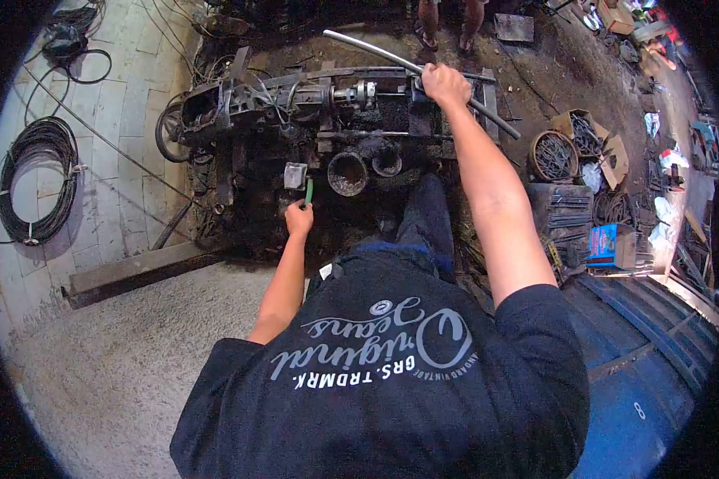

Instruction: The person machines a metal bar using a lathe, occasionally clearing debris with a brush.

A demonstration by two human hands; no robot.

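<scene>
My right hand is wrapped round a long metal rod, which slants above the right part of a dark, greasy machine. My left hand is closed on a short green handle in front of the machine. Just above that hand is a small metal block; whether the handle joins it I cannot tell. Two round metal cups stand to the right of the block, near the machine's front edge.
Coiled black cable lies on the left floor. A beam lies at lower left. At right are a basket of metal pieces, cardboard boxes and a blue box. Another person's legs show at the top.
</scene>
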